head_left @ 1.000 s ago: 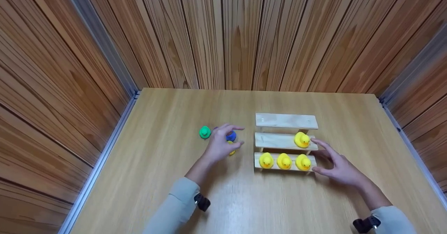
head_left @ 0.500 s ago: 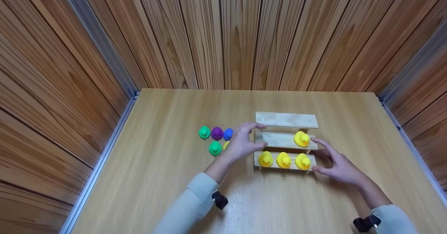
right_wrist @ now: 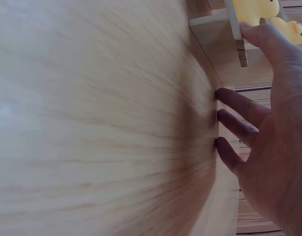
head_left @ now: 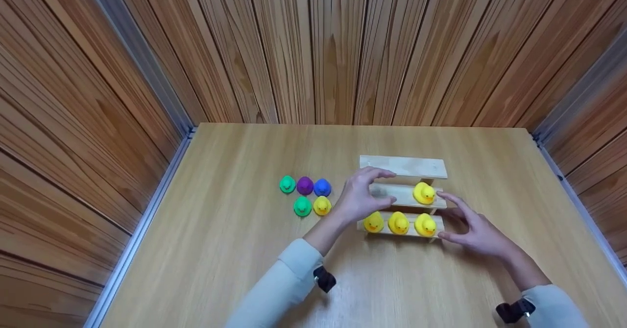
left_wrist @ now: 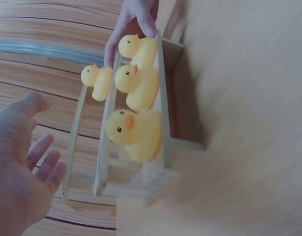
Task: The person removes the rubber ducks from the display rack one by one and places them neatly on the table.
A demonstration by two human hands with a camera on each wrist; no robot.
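Bracing the three-tier wooden rack [head_left: 402, 165] right of frame centre seems underway, left hand [head_left: 358, 197] and right hand [head_left: 479, 233], fingers spread, probably closing inward next.

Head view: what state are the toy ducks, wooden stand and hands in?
Three-tier wooden stand: upright on the table.
Three lower yellow ducks: upright on the bottom tier.
Upper yellow duck: upright on the middle tier.
Five loose ducks: upright on the table.
Left hand: relaxed, holding nothing.
Right hand: fingers spread, at the stand's right end.
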